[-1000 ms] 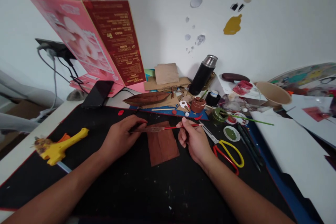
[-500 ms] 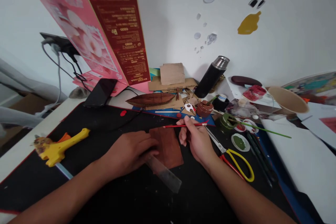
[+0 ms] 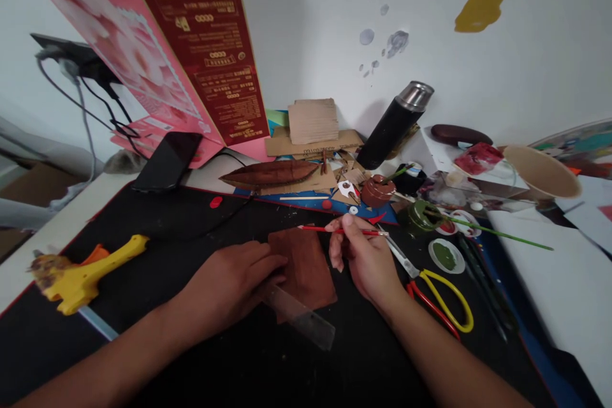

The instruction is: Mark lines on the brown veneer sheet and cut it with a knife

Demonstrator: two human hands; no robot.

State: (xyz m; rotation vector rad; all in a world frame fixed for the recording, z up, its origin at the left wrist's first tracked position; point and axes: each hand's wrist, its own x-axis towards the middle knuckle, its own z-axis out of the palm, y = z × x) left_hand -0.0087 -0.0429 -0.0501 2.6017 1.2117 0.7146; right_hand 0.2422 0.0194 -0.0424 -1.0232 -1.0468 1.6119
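My right hand (image 3: 366,258) pinches a red pencil (image 3: 318,228) between thumb and fingers, its point turned left above the far edge of a brown painted rectangular piece (image 3: 306,268). That piece lies flat on the black mat (image 3: 229,370). A clear ruler (image 3: 306,322) crosses its near part at a slant, and my left hand (image 3: 241,277) is closed over the ruler's left end. The left fingertips are partly hidden underneath. Beside my right wrist rest scissors (image 3: 447,296) with one yellow and one red handle.
A yellow glue gun (image 3: 86,274) and a phone (image 3: 167,161) lie at left. Behind are a brown boat-shaped piece (image 3: 270,174), cardboard (image 3: 313,122) and a tilted black thermos (image 3: 394,124). A brown paint jar (image 3: 377,191), a green paint jar (image 3: 419,218) and a lid of green paint (image 3: 446,256) stand at right.
The camera view has tipped downward and closer, shifting the background. Both hands keep their holds on the pencil and ruler, with little movement over the brown piece.
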